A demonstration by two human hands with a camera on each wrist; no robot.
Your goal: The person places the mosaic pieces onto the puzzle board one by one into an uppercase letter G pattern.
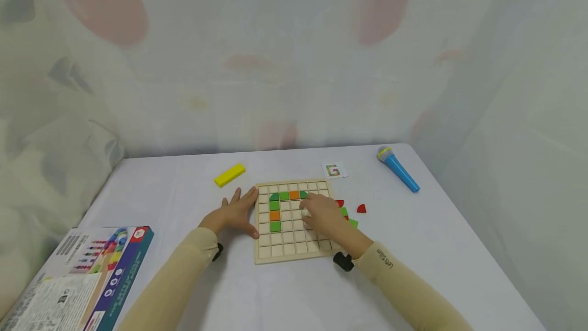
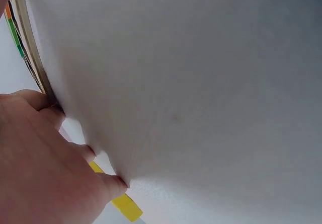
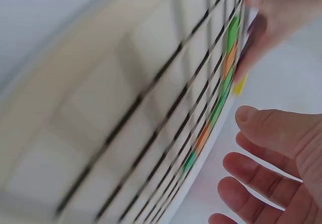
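Both hands on wooden grid board [image 1: 294,254], white table [image 1: 413,249].
Left hand [image 1: 234,214] lay flat, fingers straight, against board's left edge; right hand [image 1: 321,216], fingers relaxed, gripping nothing, rested over square green and orange tiles [image 1: 275,215].

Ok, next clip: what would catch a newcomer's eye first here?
The wooden grid board at the table's centre, with green and orange tiles set in its upper left cells. The left hand rests flat against its left edge and the right hand lies over the grid. A blue toy microphone lies at the back right.

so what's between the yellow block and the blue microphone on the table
In the head view, only the small pattern card lies between the yellow block and the blue microphone.
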